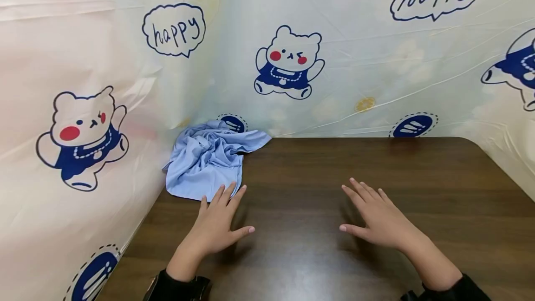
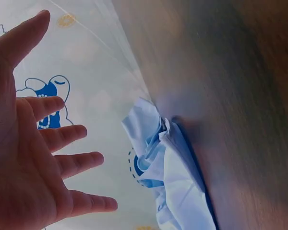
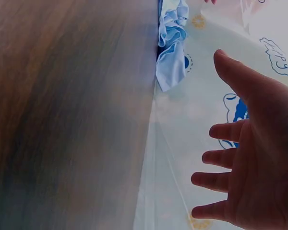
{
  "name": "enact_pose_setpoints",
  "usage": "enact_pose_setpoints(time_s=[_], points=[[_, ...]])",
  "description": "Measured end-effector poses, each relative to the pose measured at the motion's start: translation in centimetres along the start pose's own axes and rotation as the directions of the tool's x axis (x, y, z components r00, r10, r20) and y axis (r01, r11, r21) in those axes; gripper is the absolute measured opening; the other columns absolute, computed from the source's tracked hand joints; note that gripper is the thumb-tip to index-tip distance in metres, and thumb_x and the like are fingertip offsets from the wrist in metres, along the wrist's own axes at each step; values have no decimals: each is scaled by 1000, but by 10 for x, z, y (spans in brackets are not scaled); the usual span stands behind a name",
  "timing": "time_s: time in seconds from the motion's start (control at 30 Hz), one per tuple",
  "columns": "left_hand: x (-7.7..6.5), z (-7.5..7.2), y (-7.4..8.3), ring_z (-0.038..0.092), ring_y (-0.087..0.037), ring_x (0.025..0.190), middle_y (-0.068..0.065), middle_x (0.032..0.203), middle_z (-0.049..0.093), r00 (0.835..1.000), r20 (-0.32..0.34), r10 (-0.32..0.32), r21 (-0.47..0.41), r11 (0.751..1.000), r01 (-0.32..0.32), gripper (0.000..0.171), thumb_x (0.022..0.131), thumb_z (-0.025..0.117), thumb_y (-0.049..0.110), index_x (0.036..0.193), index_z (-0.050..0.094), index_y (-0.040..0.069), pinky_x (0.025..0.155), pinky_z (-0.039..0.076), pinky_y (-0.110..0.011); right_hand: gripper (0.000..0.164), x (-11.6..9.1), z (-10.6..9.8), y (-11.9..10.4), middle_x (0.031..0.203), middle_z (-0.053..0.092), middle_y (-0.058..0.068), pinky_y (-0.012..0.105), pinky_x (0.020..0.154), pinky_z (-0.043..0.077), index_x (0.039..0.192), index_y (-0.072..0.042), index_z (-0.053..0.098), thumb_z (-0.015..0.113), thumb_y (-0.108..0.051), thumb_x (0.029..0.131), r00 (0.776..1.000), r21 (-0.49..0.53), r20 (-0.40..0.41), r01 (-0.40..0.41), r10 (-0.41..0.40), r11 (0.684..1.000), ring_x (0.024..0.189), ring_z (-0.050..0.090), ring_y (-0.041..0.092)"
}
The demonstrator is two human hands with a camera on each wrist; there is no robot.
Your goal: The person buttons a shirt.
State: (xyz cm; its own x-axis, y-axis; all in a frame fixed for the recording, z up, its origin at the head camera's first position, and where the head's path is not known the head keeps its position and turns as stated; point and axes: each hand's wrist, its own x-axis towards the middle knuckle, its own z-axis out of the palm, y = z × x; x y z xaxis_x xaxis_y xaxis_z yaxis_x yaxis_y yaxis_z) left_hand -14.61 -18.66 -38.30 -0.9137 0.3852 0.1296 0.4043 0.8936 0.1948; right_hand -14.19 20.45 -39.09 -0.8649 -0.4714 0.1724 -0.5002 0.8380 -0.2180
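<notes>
A crumpled light blue cloth [image 1: 205, 161] lies in a heap at the far left corner of the table; its folds hide its full shape. My left hand [image 1: 217, 226] hovers over the table just in front of the cloth, fingers spread, holding nothing. In the left wrist view the cloth [image 2: 175, 177] is apart from the spread fingers of the left hand [image 2: 33, 158]. To the right, my right hand [image 1: 376, 217] is held above the bare wood with straight, spread fingers and nothing in it. The right wrist view shows that hand [image 3: 259, 158] well away from the cloth [image 3: 172, 52].
The dark brown wooden table [image 1: 292, 264] has a rounded far right corner. A pale curtain [image 1: 351, 59] printed with bears and "happy" bubbles hangs along the back and both sides, close against the table's edges. Dark sleeves [image 1: 179, 287] cover the forearms.
</notes>
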Motion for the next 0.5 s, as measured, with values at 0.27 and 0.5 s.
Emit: enact_pose_setpoints(time_s=[0.27,0.5], points=[[11,4,-7,33,-42,137,-19,152,36,996,-52,78,-38,996,-80,84,77,81,41,146,45,9,100,28,-71,76,16,8,3,151,34,24,62,101,36,143,0,43,76,-36,85,995,108,1,96,-97,989,133,39,43],[29,5,-17,50,-41,121,-22,138,50,983,-93,159,-49,985,-164,68,74,86,25,132,58,3,91,44,-59,64,42,13,-3,147,39,25,55,99,41,138,1,49,77,-22,85,982,169,24,179,-186,969,131,42,41]])
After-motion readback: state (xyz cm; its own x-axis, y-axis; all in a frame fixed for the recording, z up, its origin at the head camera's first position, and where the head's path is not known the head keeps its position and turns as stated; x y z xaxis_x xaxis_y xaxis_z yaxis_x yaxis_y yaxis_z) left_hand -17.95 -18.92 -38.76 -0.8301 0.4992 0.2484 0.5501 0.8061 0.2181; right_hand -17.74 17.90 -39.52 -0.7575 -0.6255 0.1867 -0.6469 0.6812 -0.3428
